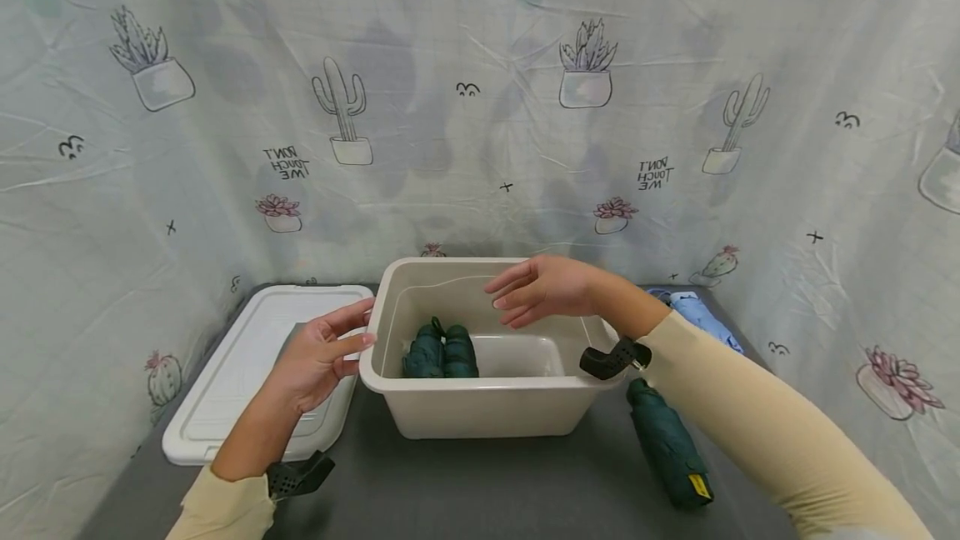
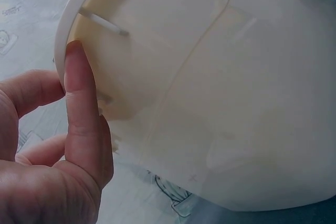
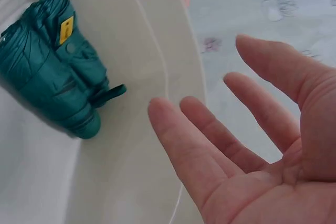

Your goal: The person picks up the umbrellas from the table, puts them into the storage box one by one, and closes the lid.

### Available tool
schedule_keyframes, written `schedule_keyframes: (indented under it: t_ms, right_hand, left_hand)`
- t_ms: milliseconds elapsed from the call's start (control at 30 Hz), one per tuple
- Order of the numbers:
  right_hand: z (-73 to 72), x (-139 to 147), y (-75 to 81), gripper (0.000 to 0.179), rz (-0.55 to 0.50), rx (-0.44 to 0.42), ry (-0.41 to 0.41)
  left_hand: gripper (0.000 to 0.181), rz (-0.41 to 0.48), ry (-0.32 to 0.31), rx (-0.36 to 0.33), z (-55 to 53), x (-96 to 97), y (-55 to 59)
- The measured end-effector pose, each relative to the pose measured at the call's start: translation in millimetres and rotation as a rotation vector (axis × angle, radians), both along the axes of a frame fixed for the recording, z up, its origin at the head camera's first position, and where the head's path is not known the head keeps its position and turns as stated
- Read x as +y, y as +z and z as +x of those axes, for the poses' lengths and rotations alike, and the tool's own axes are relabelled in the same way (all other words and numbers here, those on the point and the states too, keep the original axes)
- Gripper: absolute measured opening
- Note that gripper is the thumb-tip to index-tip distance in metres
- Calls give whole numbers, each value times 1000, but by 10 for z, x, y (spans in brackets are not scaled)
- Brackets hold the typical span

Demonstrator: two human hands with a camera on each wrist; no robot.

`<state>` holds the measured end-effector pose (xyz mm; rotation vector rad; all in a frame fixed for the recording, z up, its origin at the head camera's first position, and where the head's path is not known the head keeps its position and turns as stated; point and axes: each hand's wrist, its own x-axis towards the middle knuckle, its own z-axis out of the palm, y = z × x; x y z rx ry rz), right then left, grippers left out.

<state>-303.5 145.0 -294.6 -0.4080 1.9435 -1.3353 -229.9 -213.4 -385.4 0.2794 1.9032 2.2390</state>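
A beige plastic storage bin (image 1: pixel 491 411) stands on the dark table. My left hand (image 1: pixel 318 357) pinches its left rim between thumb and fingers; in the left wrist view the thumb (image 2: pixel 83 103) lies along the rim's edge. Two folded green umbrellas (image 1: pixel 424 350) lie side by side inside the bin, toward its left end. The right wrist view shows a dark green umbrella (image 3: pixel 47 72) with a yellow tag and a strap loop. My right hand (image 1: pixel 543 290) hovers over the bin's right part, fingers spread and holding nothing. A third green umbrella (image 1: pixel 667 444) lies on the table, right of the bin.
A white lid (image 1: pixel 255 382) lies flat left of the bin. Behind my right forearm is a blue fabric item (image 1: pixel 705 319), partly hidden. A cactus-print curtain (image 1: pixel 465 140) hangs close behind and around the grey table (image 1: pixel 480 490).
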Motion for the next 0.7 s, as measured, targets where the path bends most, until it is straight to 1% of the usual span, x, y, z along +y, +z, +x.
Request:
schedule_keyframes:
  t_ms: [100,233,467,600,700]
  right_hand:
    - [61,71,10,46,-34,47,-11]
    - [154,154,20,46,-65,106,-45]
    - [315,305,35,48,-85,226,-132]
    - [383,407,4,47,-100,313,-169]
    - [436,475,-34,45,-86,377,-205]
  left_hand:
    - [66,-7,1,4,-3,3,-2]
    - [66,-5,-1,8,-8,5,-8]
    - [65,-1,-2,6,-8,-1,-13]
    - [65,-8,0,8,-11,-4,-9]
    - [66,-12,0,5,-16,-3,-10]
